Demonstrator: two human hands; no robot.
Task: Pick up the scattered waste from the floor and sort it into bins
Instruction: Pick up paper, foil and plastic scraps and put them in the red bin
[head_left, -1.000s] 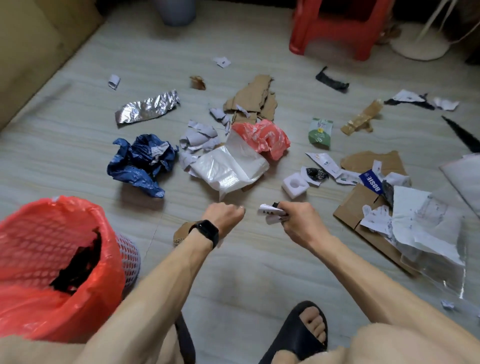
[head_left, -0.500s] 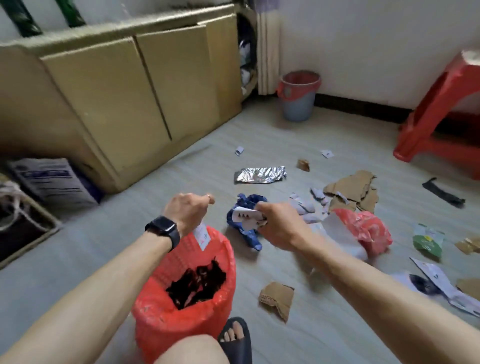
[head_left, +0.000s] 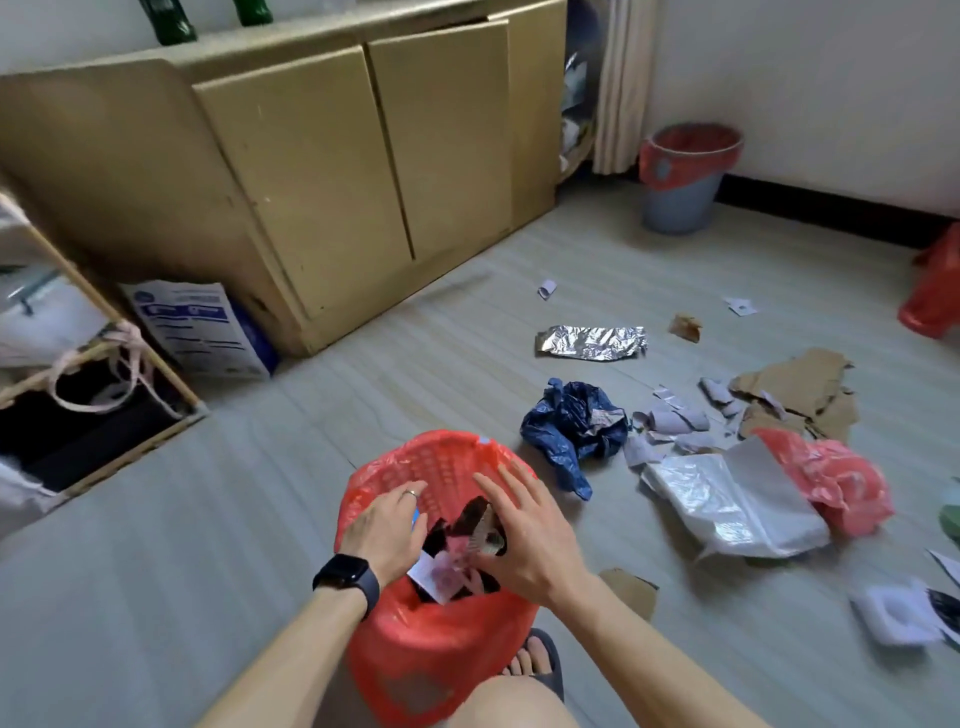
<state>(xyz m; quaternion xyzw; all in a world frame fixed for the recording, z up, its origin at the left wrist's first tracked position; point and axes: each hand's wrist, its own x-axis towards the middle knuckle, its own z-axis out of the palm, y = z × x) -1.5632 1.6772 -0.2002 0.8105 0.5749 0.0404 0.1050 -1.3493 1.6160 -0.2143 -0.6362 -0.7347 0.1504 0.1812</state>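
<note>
Head view: left hand (head_left: 387, 527) and right hand (head_left: 524, 540) hover over the mouth of the red-lined bin (head_left: 441, 660), fingers loose and spread, holding nothing; this placement probably lets scraps fall inside. Crumpled white paper scraps (head_left: 436, 574) lie on dark waste within. At two o'clock from the bin, a blue bag (head_left: 574, 431), foil (head_left: 592, 342) and cardboard (head_left: 795, 384) lie on the floor.

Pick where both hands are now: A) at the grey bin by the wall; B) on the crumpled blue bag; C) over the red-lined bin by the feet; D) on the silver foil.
C: the left hand and right hand are both above the mouth of the red-lined bin.
</note>
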